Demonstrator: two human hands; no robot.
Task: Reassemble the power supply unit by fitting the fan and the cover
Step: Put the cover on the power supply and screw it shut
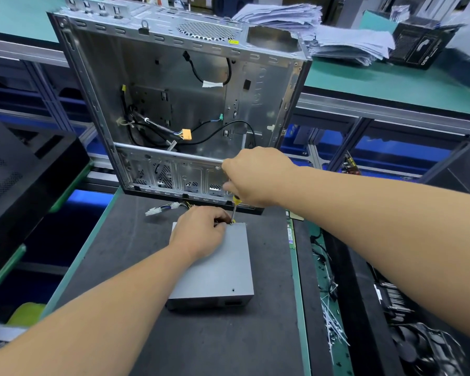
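Right hand: we grip the screwdriver (235, 210) in our right hand (255, 177), fingers curled round its yellow and black handle, the shaft pointing down to the far right corner of the cover (217, 264).
Left hand: our left hand (198, 234) rests on the far part of the cover, its fingers bunched at the screwdriver tip; we judge they steady a screw there, though the screw itself is too small to make out.
Power supply unit: it lies flat on the dark mat of the table (106, 253), near the middle, with the grey cover already seated on top and its cable connectors (163, 208) trailing out at the far left.
Step in hand: we judge the cover is being fastened at its far right corner; the fan is not visible, presumably inside.
Next move: we need to keep the shaft upright on the screw, press down while turning, then go to the open hole at the near right (233, 290).
Surroundings: an open computer case (179, 104) stands just beyond the unit.
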